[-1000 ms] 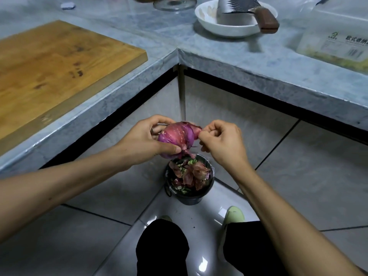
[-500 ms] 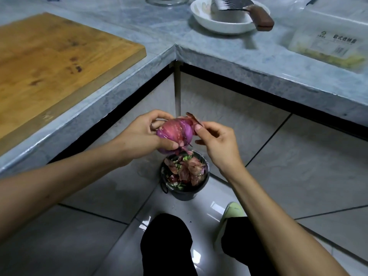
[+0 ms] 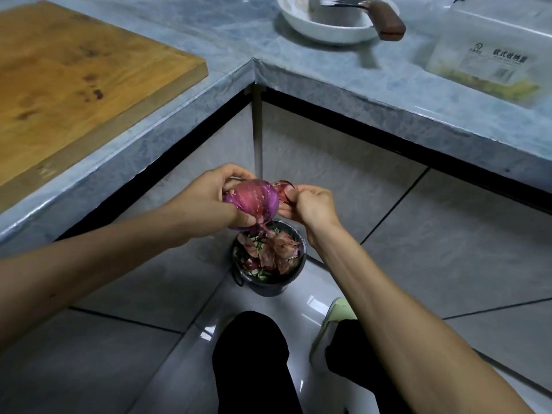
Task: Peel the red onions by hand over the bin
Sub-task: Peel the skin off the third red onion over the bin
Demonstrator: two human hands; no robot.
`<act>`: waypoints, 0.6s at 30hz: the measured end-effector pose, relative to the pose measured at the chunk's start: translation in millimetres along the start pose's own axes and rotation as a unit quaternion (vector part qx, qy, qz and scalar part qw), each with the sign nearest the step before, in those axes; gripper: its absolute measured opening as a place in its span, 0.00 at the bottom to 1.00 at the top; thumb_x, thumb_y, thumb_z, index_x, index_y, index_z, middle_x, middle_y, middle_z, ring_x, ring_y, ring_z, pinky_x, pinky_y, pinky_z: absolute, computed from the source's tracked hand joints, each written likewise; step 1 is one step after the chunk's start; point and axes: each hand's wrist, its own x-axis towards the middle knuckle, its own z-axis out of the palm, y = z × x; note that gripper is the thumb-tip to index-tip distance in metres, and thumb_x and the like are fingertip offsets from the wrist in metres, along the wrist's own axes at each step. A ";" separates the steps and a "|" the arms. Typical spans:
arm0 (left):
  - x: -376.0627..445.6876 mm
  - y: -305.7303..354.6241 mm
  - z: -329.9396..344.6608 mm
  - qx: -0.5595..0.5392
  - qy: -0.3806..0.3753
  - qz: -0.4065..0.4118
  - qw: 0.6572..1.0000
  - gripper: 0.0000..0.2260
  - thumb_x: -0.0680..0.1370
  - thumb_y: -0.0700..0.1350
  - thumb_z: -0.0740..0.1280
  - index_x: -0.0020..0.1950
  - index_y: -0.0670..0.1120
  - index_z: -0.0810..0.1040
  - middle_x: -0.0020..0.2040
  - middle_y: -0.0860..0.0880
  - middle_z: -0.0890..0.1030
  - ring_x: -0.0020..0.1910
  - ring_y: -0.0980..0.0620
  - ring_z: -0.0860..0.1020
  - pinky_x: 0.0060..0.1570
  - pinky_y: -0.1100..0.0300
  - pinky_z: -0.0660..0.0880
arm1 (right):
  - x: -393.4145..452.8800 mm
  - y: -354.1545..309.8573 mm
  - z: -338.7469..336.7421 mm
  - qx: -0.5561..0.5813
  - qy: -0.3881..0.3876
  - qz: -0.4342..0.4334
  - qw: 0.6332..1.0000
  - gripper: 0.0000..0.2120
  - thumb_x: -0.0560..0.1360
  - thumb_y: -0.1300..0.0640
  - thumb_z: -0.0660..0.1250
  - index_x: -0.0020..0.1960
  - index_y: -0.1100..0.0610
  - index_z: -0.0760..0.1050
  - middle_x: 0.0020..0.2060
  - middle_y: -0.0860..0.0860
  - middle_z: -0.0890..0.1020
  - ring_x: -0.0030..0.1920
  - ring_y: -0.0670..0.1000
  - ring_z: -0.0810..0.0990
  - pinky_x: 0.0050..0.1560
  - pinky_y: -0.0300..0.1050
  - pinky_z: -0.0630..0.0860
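Observation:
My left hand [image 3: 206, 201] grips a red onion [image 3: 254, 200], purple with reddish dry skin, just above a small dark bin [image 3: 270, 285] on the floor. My right hand [image 3: 310, 204] pinches a strip of dry onion skin [image 3: 282, 188] that curls off the onion's right side. A loose strand of skin hangs from the onion's underside toward the bin. The bin holds several red onion skins and green scraps.
A grey marble counter [image 3: 343, 82] wraps around the corner ahead. On it lie a wooden cutting board [image 3: 74, 73] at left, a white bowl [image 3: 328, 28] with a cleaver across it, and a clear plastic box [image 3: 490, 58] at right. My legs and a pale shoe [image 3: 334, 318] are below.
My right hand has drawn the strip of skin away from the onion's right side. The camera view has tilted slightly, and the onion stays over the bin.

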 end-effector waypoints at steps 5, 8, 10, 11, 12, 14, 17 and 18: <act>0.8 -10.4 -3.2 0.026 0.024 -0.024 0.999 0.28 0.68 0.30 0.78 0.61 0.52 0.75 0.59 0.48 0.81 0.54 0.46 0.82 0.51 0.44 0.83 | 31.2 18.7 4.6 -0.061 0.056 0.026 0.996 0.14 0.80 0.67 0.62 0.35 0.62 0.75 0.25 0.55 0.79 0.21 0.48 0.76 0.31 0.42 0.80; 1.8 -14.9 -1.0 0.044 0.025 -0.032 0.998 0.27 0.68 0.31 0.78 0.59 0.52 0.75 0.58 0.48 0.80 0.54 0.45 0.82 0.51 0.48 0.83 | 50.3 44.6 -5.7 -0.243 0.054 -0.006 0.968 0.19 0.79 0.63 0.65 0.30 0.57 0.70 0.26 0.52 0.75 0.26 0.50 0.72 0.32 0.41 0.73; 3.7 -17.4 1.1 0.046 0.022 -0.040 0.998 0.26 0.69 0.31 0.78 0.58 0.52 0.75 0.57 0.47 0.80 0.53 0.46 0.82 0.50 0.50 0.83 | 57.8 58.8 -9.6 -0.340 0.046 -0.035 0.938 0.17 0.79 0.60 0.65 0.31 0.56 0.71 0.28 0.50 0.74 0.32 0.49 0.72 0.31 0.40 0.67; 4.7 -19.0 1.5 0.048 0.023 -0.045 0.998 0.25 0.69 0.31 0.78 0.58 0.52 0.75 0.57 0.47 0.80 0.53 0.46 0.82 0.49 0.51 0.83 | 60.6 63.6 -10.7 -0.359 0.034 -0.040 0.932 0.14 0.79 0.60 0.64 0.34 0.56 0.75 0.31 0.51 0.76 0.35 0.49 0.74 0.34 0.39 0.67; 5.6 -20.8 1.5 0.051 0.024 -0.051 0.997 0.25 0.69 0.32 0.78 0.57 0.53 0.75 0.56 0.47 0.80 0.52 0.46 0.81 0.49 0.51 0.82 | 63.3 67.0 -11.8 -0.370 0.020 -0.036 0.928 0.11 0.79 0.61 0.63 0.39 0.56 0.79 0.35 0.52 0.78 0.38 0.49 0.75 0.37 0.38 0.67; 6.6 -22.5 0.8 0.048 0.027 -0.056 0.997 0.24 0.69 0.32 0.78 0.54 0.54 0.75 0.56 0.46 0.80 0.53 0.46 0.81 0.48 0.52 0.82 | 68.7 72.8 -13.7 -0.377 -0.002 -0.024 0.926 0.09 0.79 0.62 0.62 0.49 0.60 0.82 0.40 0.53 0.80 0.41 0.51 0.77 0.41 0.38 0.69; 7.0 -23.8 1.9 0.041 0.027 -0.058 0.997 0.23 0.68 0.32 0.78 0.52 0.54 0.75 0.56 0.46 0.80 0.52 0.46 0.81 0.45 0.53 0.81 | 68.6 78.9 -16.3 -0.349 -0.037 0.006 0.936 0.10 0.80 0.66 0.60 0.55 0.61 0.80 0.43 0.55 0.80 0.41 0.52 0.80 0.42 0.40 0.78; 7.2 -24.5 2.3 0.042 0.026 -0.061 0.997 0.23 0.68 0.32 0.78 0.52 0.54 0.75 0.56 0.46 0.80 0.53 0.46 0.81 0.45 0.54 0.82 | 66.0 79.3 -17.0 -0.344 -0.045 0.008 0.938 0.12 0.80 0.66 0.60 0.59 0.63 0.79 0.46 0.57 0.81 0.44 0.54 0.81 0.48 0.43 0.80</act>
